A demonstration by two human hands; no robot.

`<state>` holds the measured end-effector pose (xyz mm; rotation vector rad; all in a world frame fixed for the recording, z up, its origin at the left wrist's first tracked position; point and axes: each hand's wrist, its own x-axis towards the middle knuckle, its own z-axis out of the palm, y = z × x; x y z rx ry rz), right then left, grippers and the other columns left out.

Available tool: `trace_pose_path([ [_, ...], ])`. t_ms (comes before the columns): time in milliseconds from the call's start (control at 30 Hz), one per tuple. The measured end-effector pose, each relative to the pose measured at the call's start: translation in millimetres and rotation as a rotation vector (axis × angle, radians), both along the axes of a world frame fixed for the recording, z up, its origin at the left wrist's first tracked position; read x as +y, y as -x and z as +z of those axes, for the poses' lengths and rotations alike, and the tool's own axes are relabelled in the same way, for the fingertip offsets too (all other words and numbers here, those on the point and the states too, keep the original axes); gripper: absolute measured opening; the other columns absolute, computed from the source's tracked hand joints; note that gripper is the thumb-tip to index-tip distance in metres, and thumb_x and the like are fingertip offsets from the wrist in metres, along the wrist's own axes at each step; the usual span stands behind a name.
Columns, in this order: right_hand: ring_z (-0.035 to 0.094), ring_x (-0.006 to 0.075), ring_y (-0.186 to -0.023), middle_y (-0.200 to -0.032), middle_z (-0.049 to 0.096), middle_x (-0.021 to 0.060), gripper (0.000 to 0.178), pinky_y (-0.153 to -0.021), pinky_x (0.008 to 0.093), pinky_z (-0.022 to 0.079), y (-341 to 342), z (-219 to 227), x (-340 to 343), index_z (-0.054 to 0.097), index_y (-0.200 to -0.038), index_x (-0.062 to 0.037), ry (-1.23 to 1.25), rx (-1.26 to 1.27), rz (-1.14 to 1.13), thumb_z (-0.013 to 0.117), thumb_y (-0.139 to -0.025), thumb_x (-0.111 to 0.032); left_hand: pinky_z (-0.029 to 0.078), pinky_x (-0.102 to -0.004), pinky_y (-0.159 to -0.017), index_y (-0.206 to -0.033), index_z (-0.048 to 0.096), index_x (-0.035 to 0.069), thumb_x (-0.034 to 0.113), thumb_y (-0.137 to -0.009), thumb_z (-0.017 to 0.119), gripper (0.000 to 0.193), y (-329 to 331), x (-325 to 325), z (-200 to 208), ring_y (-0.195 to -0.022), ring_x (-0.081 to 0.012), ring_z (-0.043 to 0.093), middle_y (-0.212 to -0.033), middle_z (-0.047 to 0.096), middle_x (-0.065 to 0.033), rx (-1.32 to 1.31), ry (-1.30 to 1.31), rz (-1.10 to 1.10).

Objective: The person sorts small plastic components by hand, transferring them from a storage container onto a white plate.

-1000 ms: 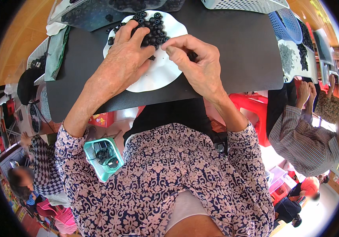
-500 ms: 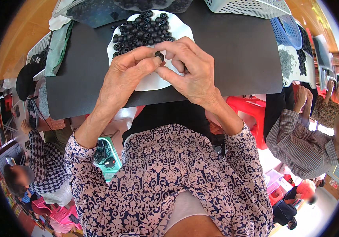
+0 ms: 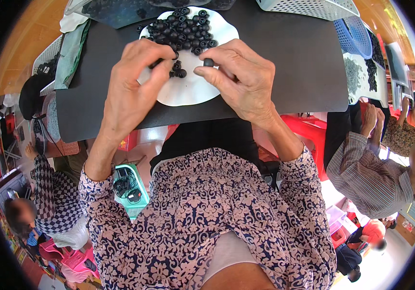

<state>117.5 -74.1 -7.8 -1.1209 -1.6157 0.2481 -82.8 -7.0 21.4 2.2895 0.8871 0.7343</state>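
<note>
A white plate with a wavy rim lies on the dark table mat. Heaped on its far part are small round black plastic pieces, several with a hole through the middle. A few more black pieces lie apart, just right of my left fingertips. My left hand is bent over the plate's left side, closed around a small black piece that its fingers partly hide. Over the right side, my right hand pinches another black piece between thumb and forefinger.
Behind the plate stands a clear bin with dark pieces inside. A white perforated basket and a blue basket sit at the right rear. Folded grey-green cloth lies at left. Other people sit on both sides.
My hands, together around a black piece before, have drawn apart to left and right. The loose pieces beside my left fingers now show.
</note>
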Motion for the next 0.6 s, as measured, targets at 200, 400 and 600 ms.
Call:
trace_pose_path([
  [200,0.050,0.0049,-0.061,-0.072,0.060,-0.0015,0.012,-0.054,0.0216,0.040,-7,6,-1,0.071,-0.087,0.0003,0.347,0.432,0.005,0.073,-0.082,-0.010,0.042,-0.0463,-0.099,-0.106,0.063,0.007,0.002,-0.074,0.069,0.033,-16,-8,-6,-0.127,-0.0390,0.037,-0.130,0.048,-0.0133,0.414,-0.373,-0.083],
  [400,0.050,0.0037,-0.066,-0.078,0.061,-0.0028,0.015,-0.057,0.0207,0.041,-11,8,-3,0.067,-0.096,0.0014,0.593,0.968,0.273,0.068,-0.082,-0.005,0.042,-0.0452,-0.099,-0.098,0.066,0.004,0.005,-0.078,0.066,0.020,-19,2,-6,-0.125,-0.0363,0.040,-0.123,0.051,-0.0152,0.397,-0.357,-0.175],
  [600,0.048,0.0046,-0.061,-0.077,0.058,-0.0025,0.028,-0.052,0.0211,0.041,-4,4,-5,0.065,-0.104,-0.0037,0.361,0.400,0.230,0.072,-0.076,-0.003,0.047,-0.0322,-0.091,-0.103,0.066,0.003,0.009,-0.086,0.065,0.019,-14,-1,-8,-0.101,-0.0188,0.059,-0.099,0.064,-0.0069,-0.220,0.637,-0.100],
])
